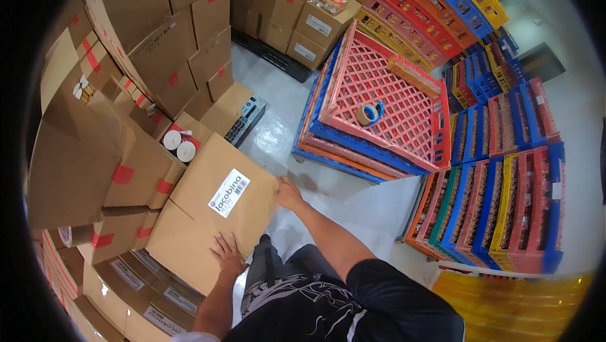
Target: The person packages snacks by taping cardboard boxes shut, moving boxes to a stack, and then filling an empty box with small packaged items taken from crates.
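A closed cardboard box (203, 176) with a white printed label (229, 193) lies in front of me, among stacked cartons. My left hand (228, 253) rests on its near side with the fingers spread. At the right corner, my right hand (288, 192) has its fingers curled over the box's edge. Two white-ended rolls (179, 145) stand beside the box's far left edge, partly inside a carton. Below the box, more labelled cartons (156, 290) are stacked.
Pink plastic crate (378, 72) tops a wheeled crate stack at right, holding tape rolls (369, 114) and a packaged snack row (413, 75). Filled crates (502, 204) line the right. Tall cartons (161, 53) stand left; a black pallet (270, 58) lies behind. Grey floor (265, 129) lies between.
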`<state>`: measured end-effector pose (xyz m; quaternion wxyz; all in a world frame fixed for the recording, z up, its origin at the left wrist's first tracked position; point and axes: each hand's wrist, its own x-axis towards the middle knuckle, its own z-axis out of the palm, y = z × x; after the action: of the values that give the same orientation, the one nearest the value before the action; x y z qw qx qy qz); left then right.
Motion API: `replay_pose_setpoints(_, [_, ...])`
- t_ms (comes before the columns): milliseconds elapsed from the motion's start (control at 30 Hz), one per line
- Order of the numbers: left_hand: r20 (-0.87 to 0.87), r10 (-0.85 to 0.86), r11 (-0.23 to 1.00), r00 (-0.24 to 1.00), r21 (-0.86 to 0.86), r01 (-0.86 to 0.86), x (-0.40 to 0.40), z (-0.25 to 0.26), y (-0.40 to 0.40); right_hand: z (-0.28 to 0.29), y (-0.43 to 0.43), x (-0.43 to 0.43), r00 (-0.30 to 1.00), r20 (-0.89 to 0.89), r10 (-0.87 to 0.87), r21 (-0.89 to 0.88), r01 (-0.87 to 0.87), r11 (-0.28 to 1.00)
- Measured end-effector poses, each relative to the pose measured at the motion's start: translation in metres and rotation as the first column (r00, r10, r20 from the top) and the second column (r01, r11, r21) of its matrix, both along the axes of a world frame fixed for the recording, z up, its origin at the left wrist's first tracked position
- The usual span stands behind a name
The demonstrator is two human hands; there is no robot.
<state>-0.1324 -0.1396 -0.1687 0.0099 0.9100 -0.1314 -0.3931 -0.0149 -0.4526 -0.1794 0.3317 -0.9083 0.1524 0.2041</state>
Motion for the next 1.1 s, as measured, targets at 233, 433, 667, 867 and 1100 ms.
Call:
replay_pose_setpoints(233, [-0.076, 0.065, 0.997, 0.995, 0.053, -0.061, 0.004, -0.012, 0.012, 0.003, 0.055, 0.098, 0.945, -0.259, 0.199, -0.053, -0.219, 0.974])
replay_pose_setpoints(433, [-0.094, 0.384, 0.921, 0.919, -0.026, -0.388, 0.018, -0.007, -0.031, -0.029, 0.047, 0.159, 0.950, -0.215, 0.228, 0.031, -0.227, 0.973])
replay_pose_setpoints(667, [0.096, 0.771, 0.636, 0.629, -0.138, -0.759, 0.000, 0.026, -0.109, 0.007, 0.038, 0.157, 0.894, -0.149, 0.422, 0.215, -0.388, 0.896])
replay_pose_setpoints(867, [0.671, 0.663, 0.730, 0.332, -0.480, -0.488, -0.014, 0.120, -0.110, -0.005, -0.011, 0.191, 0.862, -0.219, 0.457, 0.711, -0.180, 0.680])
replay_pose_setpoints(1100, [0.890, 0.446, 0.797, -0.091, -0.442, -0.412, 0.070, 0.222, -0.060, 0.089, -0.053, 0.273, 0.639, -0.014, 0.769, 0.787, -0.467, 0.402])
